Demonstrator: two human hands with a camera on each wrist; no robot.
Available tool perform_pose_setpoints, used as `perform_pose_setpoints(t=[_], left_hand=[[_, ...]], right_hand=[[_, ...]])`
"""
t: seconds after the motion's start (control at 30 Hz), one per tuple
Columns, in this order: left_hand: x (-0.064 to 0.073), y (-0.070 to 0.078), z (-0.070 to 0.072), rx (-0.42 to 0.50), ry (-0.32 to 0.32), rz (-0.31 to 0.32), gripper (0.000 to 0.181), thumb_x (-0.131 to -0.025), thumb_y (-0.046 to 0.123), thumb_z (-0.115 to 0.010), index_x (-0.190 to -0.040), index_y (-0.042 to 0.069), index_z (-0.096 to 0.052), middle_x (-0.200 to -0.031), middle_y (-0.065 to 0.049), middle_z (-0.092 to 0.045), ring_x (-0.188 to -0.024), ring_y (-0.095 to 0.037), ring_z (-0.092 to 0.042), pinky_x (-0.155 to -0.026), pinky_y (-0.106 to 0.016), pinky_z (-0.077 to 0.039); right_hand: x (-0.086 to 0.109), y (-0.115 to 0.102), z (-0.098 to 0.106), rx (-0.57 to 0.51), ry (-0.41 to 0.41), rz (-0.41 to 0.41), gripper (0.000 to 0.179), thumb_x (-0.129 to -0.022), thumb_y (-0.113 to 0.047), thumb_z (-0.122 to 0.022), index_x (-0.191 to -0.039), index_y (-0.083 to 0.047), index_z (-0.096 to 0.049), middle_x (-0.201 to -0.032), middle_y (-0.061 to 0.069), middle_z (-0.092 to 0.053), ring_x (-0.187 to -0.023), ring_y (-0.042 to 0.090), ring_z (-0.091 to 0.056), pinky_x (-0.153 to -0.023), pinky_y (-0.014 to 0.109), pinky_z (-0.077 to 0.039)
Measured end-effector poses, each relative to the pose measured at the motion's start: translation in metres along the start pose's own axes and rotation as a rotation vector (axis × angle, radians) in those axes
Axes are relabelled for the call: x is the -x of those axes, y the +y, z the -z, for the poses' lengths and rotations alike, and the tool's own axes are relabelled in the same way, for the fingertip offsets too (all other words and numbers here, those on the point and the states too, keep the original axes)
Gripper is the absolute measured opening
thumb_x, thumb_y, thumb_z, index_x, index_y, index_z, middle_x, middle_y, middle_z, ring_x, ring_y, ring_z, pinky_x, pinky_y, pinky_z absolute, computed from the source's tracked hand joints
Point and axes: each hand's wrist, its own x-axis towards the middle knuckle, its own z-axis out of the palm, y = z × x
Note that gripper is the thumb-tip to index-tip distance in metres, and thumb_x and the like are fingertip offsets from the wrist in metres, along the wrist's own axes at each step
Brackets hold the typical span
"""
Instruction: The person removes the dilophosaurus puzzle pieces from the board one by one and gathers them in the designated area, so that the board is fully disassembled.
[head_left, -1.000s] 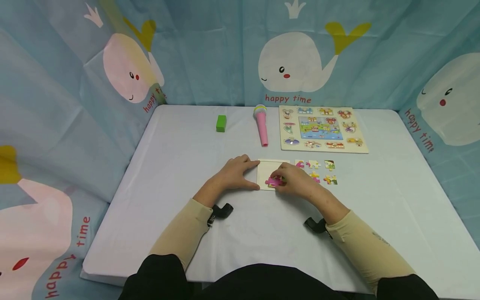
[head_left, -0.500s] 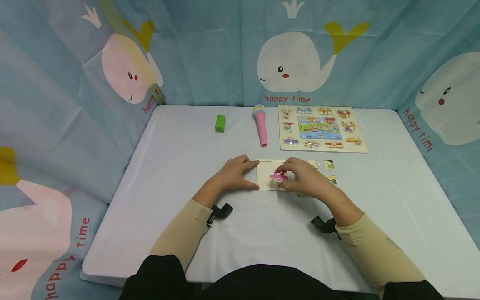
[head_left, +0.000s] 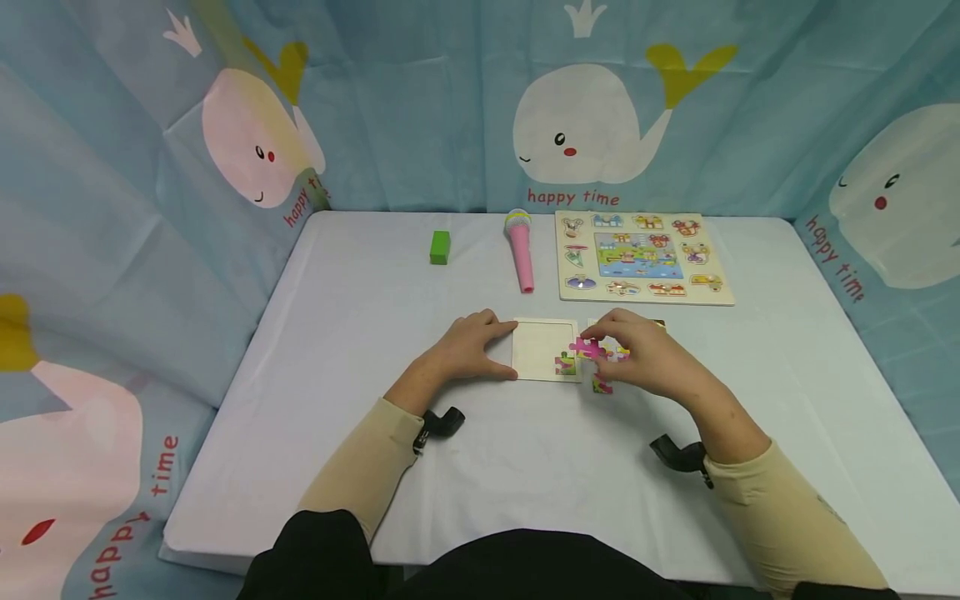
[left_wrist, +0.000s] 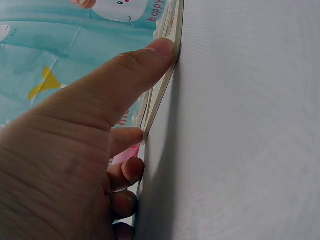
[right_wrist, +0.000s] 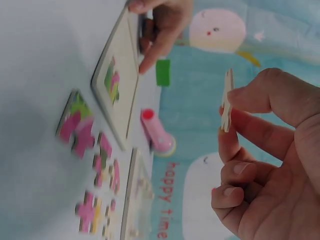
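Note:
My left hand (head_left: 467, 346) rests at the left edge of a small wooden puzzle tray (head_left: 534, 346), index fingertip at the far corner, thumb at the near one. In the left wrist view the straight thumb (left_wrist: 127, 77) presses the tray's edge (left_wrist: 162, 90). A puzzle piece (head_left: 566, 363) lies in the tray's near right corner. Just right of the tray, above the table, my right hand (head_left: 648, 354) pinches a pink jigsaw piece (head_left: 585, 347) between thumb and forefinger; it appears edge-on in the right wrist view. Loose pieces (right_wrist: 86, 212) lie below, partly hidden by this hand in the head view.
Beyond the tray lie a green block (head_left: 440, 247), a pink toy microphone (head_left: 521, 258) and a large wooden picture puzzle board (head_left: 573, 293). The white-covered table (head_left: 337, 333) is backed by a blue whale curtain (head_left: 420, 125).
My right hand has lifted the pink jigsaw piece off the tray and carried it right, over the loose pieces. A piece in the tray's near right corner is now uncovered. The left hand stays put.

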Motion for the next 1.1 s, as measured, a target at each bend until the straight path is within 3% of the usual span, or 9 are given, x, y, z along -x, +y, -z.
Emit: perform_pose_setpoints(t=[0.37, 0.67, 1.1], left_hand=[[0.001, 0.000, -0.001, -0.002, -0.005, 0.012, 0.093, -0.078, 0.062, -0.082, -0.155, 0.022, -0.049, -0.113, 0.003, -0.050, -0.100, -0.013, -0.047, -0.088, -0.032, -0.039], [0.002, 0.000, -0.001, 0.001, 0.000, 0.006, 0.093, -0.078, 0.062, -0.082, -0.155, 0.021, -0.049, -0.113, 0.003, -0.050, -0.100, -0.014, -0.047, -0.089, -0.033, -0.039], [0.002, 0.000, 0.000, 0.004, 0.005, 0.000, 0.094, -0.077, 0.063, -0.082, -0.155, 0.021, -0.049, -0.112, 0.003, -0.050, -0.099, -0.014, -0.046, -0.088, -0.033, -0.038]], right_hand=[[0.023, 0.024, 0.012, 0.012, 0.035, -0.034, 0.036, -0.085, -0.003, -0.075, -0.121, -0.008, -0.073, -0.115, 0.005, -0.062, -0.105, 0.034, -0.057, -0.089, 0.054, -0.049], [0.035, 0.041, 0.010, 0.046, 0.007, -0.079, 0.034, -0.085, -0.002, -0.075, -0.118, -0.008, -0.075, -0.113, 0.006, -0.062, -0.105, 0.032, -0.057, -0.086, 0.050, -0.049], [0.043, 0.062, -0.004, 0.081, -0.054, -0.066, 0.030, -0.083, -0.002, -0.079, -0.113, -0.003, -0.076, -0.111, 0.006, -0.064, -0.106, 0.028, -0.060, -0.092, 0.052, -0.049]])
